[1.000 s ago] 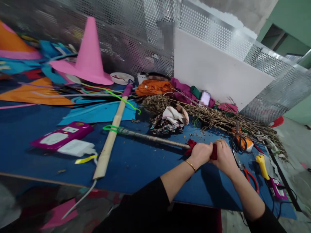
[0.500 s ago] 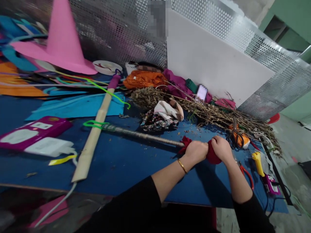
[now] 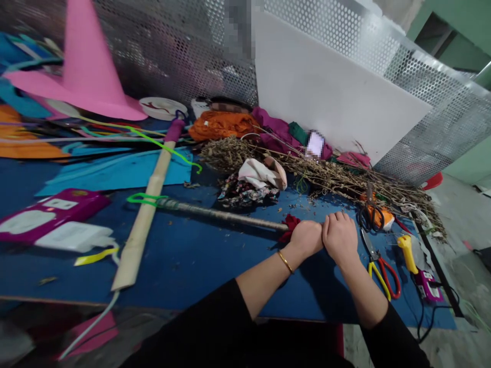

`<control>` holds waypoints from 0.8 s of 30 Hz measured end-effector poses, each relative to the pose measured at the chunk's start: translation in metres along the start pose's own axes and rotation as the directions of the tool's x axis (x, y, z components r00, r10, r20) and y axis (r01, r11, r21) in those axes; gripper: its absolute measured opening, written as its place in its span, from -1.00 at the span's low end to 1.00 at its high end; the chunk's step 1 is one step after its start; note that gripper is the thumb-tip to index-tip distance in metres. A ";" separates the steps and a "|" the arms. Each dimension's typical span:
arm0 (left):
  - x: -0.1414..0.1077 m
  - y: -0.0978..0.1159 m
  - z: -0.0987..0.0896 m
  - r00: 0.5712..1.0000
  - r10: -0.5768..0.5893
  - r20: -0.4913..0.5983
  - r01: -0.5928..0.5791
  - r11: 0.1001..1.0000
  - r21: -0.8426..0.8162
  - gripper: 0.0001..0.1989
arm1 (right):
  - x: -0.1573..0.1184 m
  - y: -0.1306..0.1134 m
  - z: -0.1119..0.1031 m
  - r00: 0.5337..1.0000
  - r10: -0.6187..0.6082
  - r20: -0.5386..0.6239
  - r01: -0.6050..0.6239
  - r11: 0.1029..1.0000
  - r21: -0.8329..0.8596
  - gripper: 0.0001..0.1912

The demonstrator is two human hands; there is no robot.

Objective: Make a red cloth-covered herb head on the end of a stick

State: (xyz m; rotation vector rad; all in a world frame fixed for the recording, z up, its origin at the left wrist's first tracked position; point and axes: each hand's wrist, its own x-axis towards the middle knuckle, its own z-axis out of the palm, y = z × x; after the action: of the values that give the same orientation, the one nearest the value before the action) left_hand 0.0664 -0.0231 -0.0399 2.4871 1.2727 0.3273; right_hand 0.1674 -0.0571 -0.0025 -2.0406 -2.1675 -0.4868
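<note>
My left hand (image 3: 308, 237), with a gold bangle at its wrist, is closed round dark red cloth (image 3: 290, 228) at the right end of a thin wrapped stick (image 3: 230, 216). A ruffled bit of the cloth pokes out left of the fist. Pressed against that fist is my right hand (image 3: 340, 236), fingers curled; the cloth inside it is hidden. The stick's far end has a bright green loop (image 3: 143, 198) lying across a pale bamboo pole (image 3: 146, 220) with a purple-wrapped top.
Red-and-yellow-handled scissors (image 3: 379, 271) lie right of my hands, with black scissors (image 3: 370, 212) behind. Dry twigs (image 3: 330, 174) and a fabric scrap (image 3: 261, 176) lie farther back. A yellow-nozzled glue gun (image 3: 407, 253) sits far right, a pink cone hat (image 3: 90, 66) back left.
My right hand has turned and moved left against my left hand, covering the red cloth that showed between them. The red-and-yellow scissors now show more fully.
</note>
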 end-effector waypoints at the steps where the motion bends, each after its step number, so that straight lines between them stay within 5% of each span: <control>1: 0.001 -0.001 0.002 1.000 0.001 0.002 -0.001 1.000 0.003 -0.71 | 0.001 0.000 0.003 1.000 0.007 -0.016 -0.007 1.000 -0.004 -0.66; 8: -0.001 0.001 0.001 1.000 0.004 0.005 -0.004 0.998 0.059 -0.72 | -0.006 0.004 0.013 0.988 0.048 -0.148 -0.019 0.982 0.189 -0.66; 12: -0.003 0.009 -0.013 1.000 0.017 0.000 -0.017 0.994 0.107 -0.73 | -0.022 0.021 0.012 0.959 0.137 -0.247 0.065 0.746 0.663 -0.75; 15: -0.001 0.019 -0.034 0.999 0.042 -0.005 -0.041 0.989 0.140 -0.74 | -0.034 0.038 0.008 0.915 0.233 -0.330 0.155 0.550 0.820 -0.55; 19: -0.002 0.037 -0.071 0.995 0.085 0.055 -0.092 0.984 0.155 -0.74 | -0.043 0.049 -0.015 0.878 0.308 -0.367 0.205 0.450 0.869 -0.22; 24: -0.015 0.053 -0.110 0.965 -0.048 0.259 0.028 0.996 0.080 -0.75 | -0.045 0.036 -0.051 0.894 0.350 -0.281 0.157 0.343 0.926 -0.22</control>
State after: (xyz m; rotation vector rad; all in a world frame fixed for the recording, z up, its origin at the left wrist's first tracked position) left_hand 0.0590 -0.0438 0.0814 2.4639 1.2413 -0.0588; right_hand 0.2002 -0.1146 0.0371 -1.1692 -1.3945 0.3131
